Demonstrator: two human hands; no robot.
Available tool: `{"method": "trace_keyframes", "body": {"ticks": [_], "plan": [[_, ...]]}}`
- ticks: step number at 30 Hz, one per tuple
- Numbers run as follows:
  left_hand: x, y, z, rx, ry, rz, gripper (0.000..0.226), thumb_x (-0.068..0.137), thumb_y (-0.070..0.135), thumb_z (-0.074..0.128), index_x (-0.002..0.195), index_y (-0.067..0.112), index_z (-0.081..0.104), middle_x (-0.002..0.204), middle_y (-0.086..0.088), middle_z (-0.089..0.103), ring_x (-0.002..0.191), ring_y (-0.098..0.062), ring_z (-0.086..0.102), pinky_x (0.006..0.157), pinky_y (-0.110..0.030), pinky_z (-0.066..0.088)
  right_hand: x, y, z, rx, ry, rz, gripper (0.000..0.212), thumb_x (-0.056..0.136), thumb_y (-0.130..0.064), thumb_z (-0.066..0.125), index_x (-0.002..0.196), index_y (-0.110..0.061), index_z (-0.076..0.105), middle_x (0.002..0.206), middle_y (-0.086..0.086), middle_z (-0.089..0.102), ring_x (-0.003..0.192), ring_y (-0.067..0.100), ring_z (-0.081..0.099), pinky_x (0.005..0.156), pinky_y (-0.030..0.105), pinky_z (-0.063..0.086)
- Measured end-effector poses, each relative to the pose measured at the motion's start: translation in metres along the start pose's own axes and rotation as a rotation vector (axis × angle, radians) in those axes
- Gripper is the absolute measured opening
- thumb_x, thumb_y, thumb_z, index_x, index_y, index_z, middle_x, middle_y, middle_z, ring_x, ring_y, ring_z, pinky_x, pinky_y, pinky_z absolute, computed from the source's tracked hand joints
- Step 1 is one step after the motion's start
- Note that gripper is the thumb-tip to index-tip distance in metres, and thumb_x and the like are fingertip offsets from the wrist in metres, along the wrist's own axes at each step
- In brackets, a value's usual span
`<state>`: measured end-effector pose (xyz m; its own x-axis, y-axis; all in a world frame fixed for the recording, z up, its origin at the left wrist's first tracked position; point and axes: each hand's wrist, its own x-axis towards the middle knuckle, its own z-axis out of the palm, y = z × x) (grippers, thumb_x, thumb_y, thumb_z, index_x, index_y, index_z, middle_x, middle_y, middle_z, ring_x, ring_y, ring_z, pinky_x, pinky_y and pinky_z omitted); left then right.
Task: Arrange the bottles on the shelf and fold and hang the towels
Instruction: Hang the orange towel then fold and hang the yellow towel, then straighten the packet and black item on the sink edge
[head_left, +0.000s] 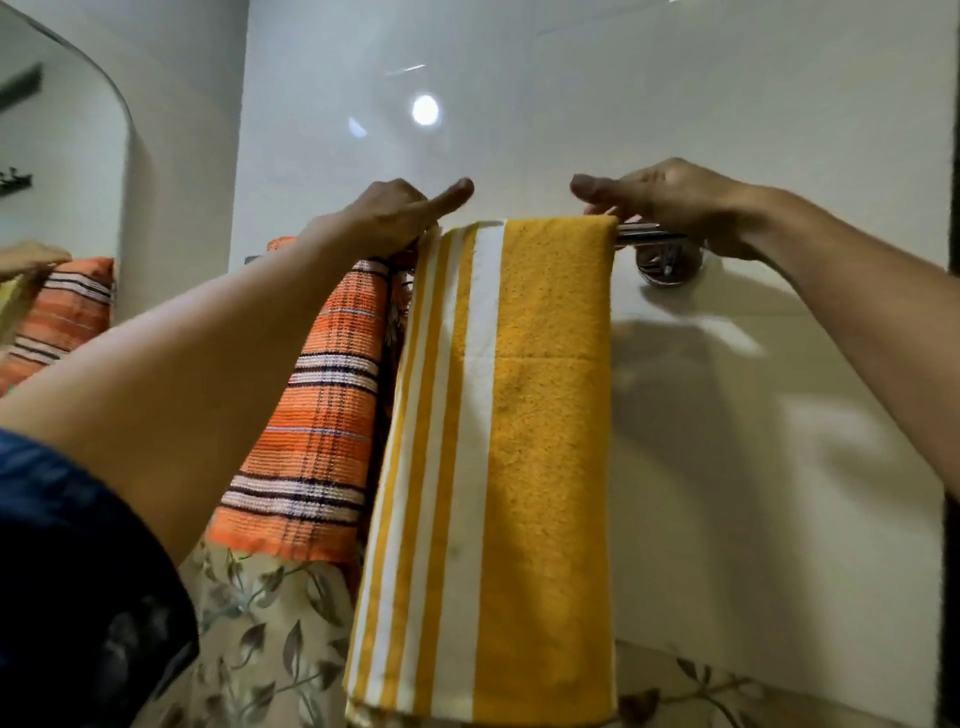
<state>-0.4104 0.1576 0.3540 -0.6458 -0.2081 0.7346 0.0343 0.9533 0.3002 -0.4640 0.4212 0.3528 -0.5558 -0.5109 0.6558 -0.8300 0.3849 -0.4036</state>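
A yellow towel (550, 415) with white stripes hangs folded over a chrome towel bar (649, 236) on the white wall. To its left an orange checked towel (327, 415) hangs on the same bar. My left hand (395, 218) grips the yellow towel's top left edge, fingers curled over the bar and thumb pointing right. At the towel's top right corner my right hand (670, 200) holds the fold where it meets the bare bar, thumb pointing left. No bottles or shelf are in view.
The bar's round chrome mount (667, 265) sits just right of the yellow towel. A mirror (57, 156) on the left wall reflects the orange towel. Floral-patterned fabric (270, 623) hangs below the towels. A dark edge (953, 571) borders the far right.
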Motion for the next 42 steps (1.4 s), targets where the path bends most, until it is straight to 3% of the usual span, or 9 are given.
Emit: {"method": "trace_keyframes", "body": {"ticks": [6, 13, 17, 22, 24, 28, 31, 34, 42], "plan": [[-0.013, -0.004, -0.008, -0.081, -0.094, -0.015, 0.032, 0.089, 0.04, 0.055, 0.114, 0.022, 0.063, 0.106, -0.001, 0.06, 0.091, -0.016, 0.056, 0.08, -0.027, 0.044, 0.002, 0.002, -0.003, 0.035, -0.009, -0.09, 0.03, 0.074, -0.027, 0.079, 0.099, -0.012, 0.072, 0.103, 0.006, 0.07, 0.1, 0.016, 0.066, 0.097, 0.033, 0.052], [0.006, 0.017, 0.022, 0.077, 0.267, -0.178, 0.026, 0.09, 0.024, 0.055, 0.108, 0.01, 0.068, 0.117, -0.014, 0.064, 0.108, -0.031, 0.058, 0.093, -0.038, 0.045, 0.035, 0.007, 0.009, -0.042, 0.347, 0.013, 0.024, 0.077, -0.011, 0.07, 0.1, -0.012, 0.073, 0.106, 0.002, 0.07, 0.093, 0.012, 0.059, 0.073, 0.02, 0.042], [-0.004, 0.031, 0.034, 0.352, 0.565, -0.216, 0.022, 0.09, 0.008, 0.047, 0.106, 0.004, 0.061, 0.113, -0.019, 0.06, 0.105, -0.039, 0.055, 0.091, -0.044, 0.038, 0.043, 0.014, 0.006, -0.075, 0.308, 0.031, 0.025, 0.085, -0.01, 0.061, 0.109, -0.008, 0.069, 0.116, 0.006, 0.066, 0.108, 0.017, 0.059, 0.082, 0.024, 0.046], [-0.067, 0.042, 0.053, 0.195, 0.919, -0.127, 0.025, 0.094, 0.019, 0.036, 0.102, 0.011, 0.058, 0.108, -0.01, 0.062, 0.103, -0.031, 0.053, 0.088, -0.037, 0.033, 0.042, 0.023, 0.004, 0.134, 0.247, 0.039, 0.036, 0.097, -0.023, 0.042, 0.119, -0.003, 0.062, 0.122, 0.009, 0.064, 0.112, 0.021, 0.058, 0.091, 0.026, 0.044], [-0.109, 0.047, 0.07, 0.204, 0.851, -0.033, 0.035, 0.094, 0.037, 0.036, 0.112, 0.018, 0.059, 0.118, -0.005, 0.062, 0.111, -0.027, 0.053, 0.092, -0.036, 0.031, 0.031, 0.027, 0.01, 0.199, 0.189, -0.03, 0.041, 0.097, -0.035, 0.039, 0.109, -0.006, 0.065, 0.115, 0.008, 0.066, 0.104, 0.021, 0.061, 0.089, 0.024, 0.044], [-0.197, 0.052, 0.107, 0.351, 0.424, -0.055, 0.064, 0.086, 0.062, 0.032, 0.141, 0.03, 0.036, 0.151, 0.002, 0.034, 0.14, -0.017, 0.029, 0.111, -0.043, 0.02, 0.012, 0.032, 0.013, 0.257, 0.166, -0.106, 0.042, 0.091, -0.051, 0.043, 0.093, -0.017, 0.067, 0.107, 0.003, 0.067, 0.104, 0.021, 0.062, 0.098, 0.032, 0.044], [-0.246, 0.055, 0.129, 0.394, 0.248, -0.13, 0.076, 0.081, 0.071, 0.022, 0.146, 0.031, 0.022, 0.157, 0.004, 0.018, 0.145, -0.014, 0.015, 0.116, -0.045, 0.012, -0.005, 0.038, 0.024, 0.068, 0.289, -0.178, 0.048, 0.093, -0.051, 0.041, 0.12, -0.016, 0.059, 0.139, 0.007, 0.048, 0.13, 0.026, 0.043, 0.108, 0.034, 0.028], [-0.277, 0.056, 0.138, 0.426, 0.12, -0.201, 0.073, 0.085, 0.068, 0.025, 0.148, 0.031, 0.016, 0.159, 0.003, 0.012, 0.146, -0.014, 0.01, 0.116, -0.048, 0.01, -0.053, 0.05, 0.068, -0.05, 0.439, -0.343, 0.066, 0.094, -0.043, 0.044, 0.15, -0.016, 0.022, 0.159, 0.019, 0.002, 0.147, 0.036, 0.003, 0.117, 0.038, 0.004], [-0.41, 0.044, 0.157, 0.487, -0.066, -0.41, 0.068, 0.089, 0.065, 0.025, 0.147, 0.037, 0.006, 0.159, 0.008, 0.005, 0.146, -0.011, 0.003, 0.117, -0.048, 0.002, -0.209, 0.1, 0.217, -0.192, 0.128, -0.52, 0.069, 0.087, -0.043, 0.045, 0.148, -0.018, 0.028, 0.158, 0.013, 0.01, 0.146, 0.023, -0.002, 0.116, 0.036, -0.013]]}}
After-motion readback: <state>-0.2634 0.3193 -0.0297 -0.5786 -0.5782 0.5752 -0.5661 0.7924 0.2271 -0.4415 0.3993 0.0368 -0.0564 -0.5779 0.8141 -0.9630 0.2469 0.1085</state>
